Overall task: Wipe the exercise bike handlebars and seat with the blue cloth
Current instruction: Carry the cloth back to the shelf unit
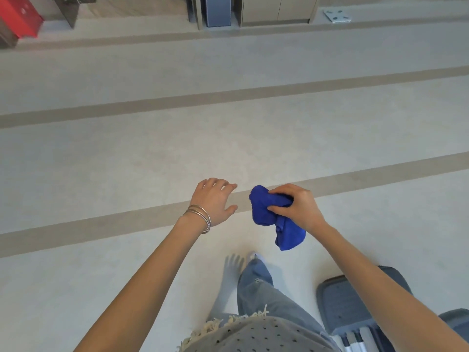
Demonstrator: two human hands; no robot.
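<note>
We hold the blue cloth [264, 212] bunched in our right hand [298, 209]. The grip is closed around its middle, thumb below and fingers over the top, so one wad pokes out to the left and a loose tail hangs beneath the wrist. Bunched like that, it seems meant as a rubbing pad rather than a flat sheet. Our left hand [215, 200], bangles [200, 219] at the wrist, hovers near the cloth without touching it, its grip open and empty, fingers relaxed. We judge it free to steady the bike or refold the cloth. Both hands hang above the pale striped floor [228, 128]. Neither the handlebars nor the seat shows here. A grey ribbed platform [337, 301] at lower right may belong to a machine, but we cannot tell. The cloth touches nothing but our hand.
</note>
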